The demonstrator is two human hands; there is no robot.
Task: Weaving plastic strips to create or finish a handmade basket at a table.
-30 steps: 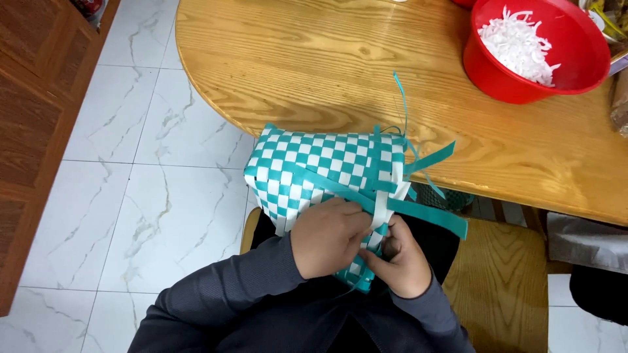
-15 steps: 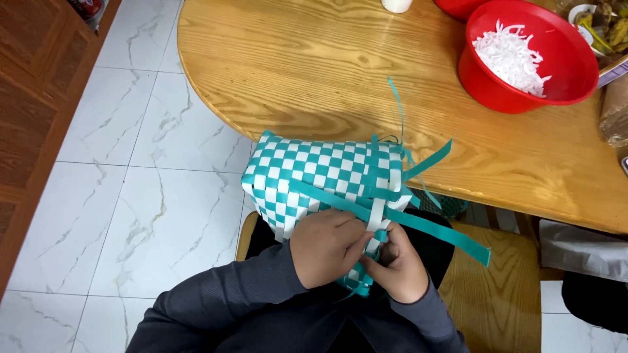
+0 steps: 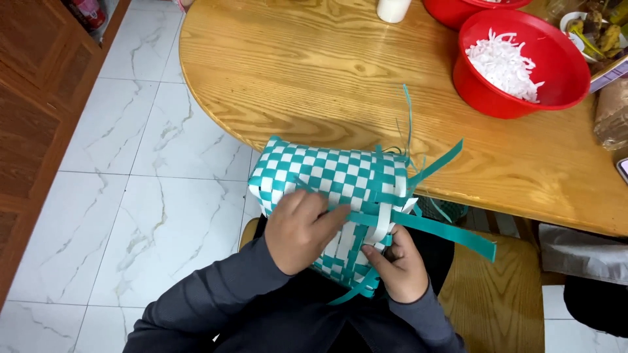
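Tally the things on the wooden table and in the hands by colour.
Red: 2, the bowl of white shreds and a second bowl behind it.
White: 1, a bottle.
Teal and white: 1, the woven basket, held by the left hand and right hand.
Total: 4

White marble-tiled floor (image 3: 131, 196), oval wooden table (image 3: 294, 72), dark wooden cabinet (image 3: 33, 98).
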